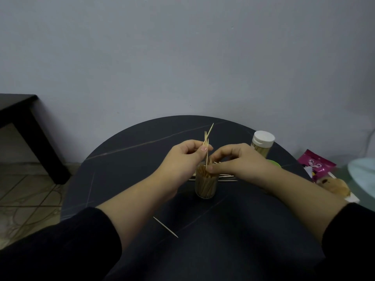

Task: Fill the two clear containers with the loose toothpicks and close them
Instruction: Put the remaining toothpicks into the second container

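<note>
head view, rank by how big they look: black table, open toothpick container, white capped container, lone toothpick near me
1. black table
2. open container and white-capped container: about alike; the capped one sits farther back, partly behind the right hand, so unranked
3. lone toothpick

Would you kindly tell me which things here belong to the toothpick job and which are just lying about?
Job: open container, capped container, held toothpicks, loose toothpicks, green lid, seemingly.
Lying about: pink packet, black side table.
</note>
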